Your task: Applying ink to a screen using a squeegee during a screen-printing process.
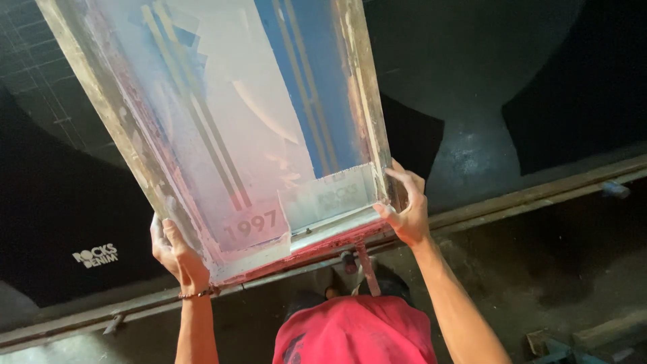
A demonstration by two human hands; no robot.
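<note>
Hands are gripping the near corners of a printing screen, and we are holding it tilted up off the dark desk, its far end running out of view at the top. Our left hand is cupping the near left corner from below, fingers wrapped under the frame; its grip is pressed around the wood. Our right hand is clamping the near right corner, thumb on the near rail and fingers curled on the side rail.

We judge this to be the carrying step: the frame is lifted clear of the black fabric lying at the left with a white print on it. Setting it down squarely is calling for both corners to be lowered level and the near rail to be kept parallel to the desk's metal edge rail.

Room is opening to the right, over bare dark surface. The rail is running just beneath the frame's near edge, close to our knuckles. Near us, the red shirt and the floor are leaving little slack to step back.
</note>
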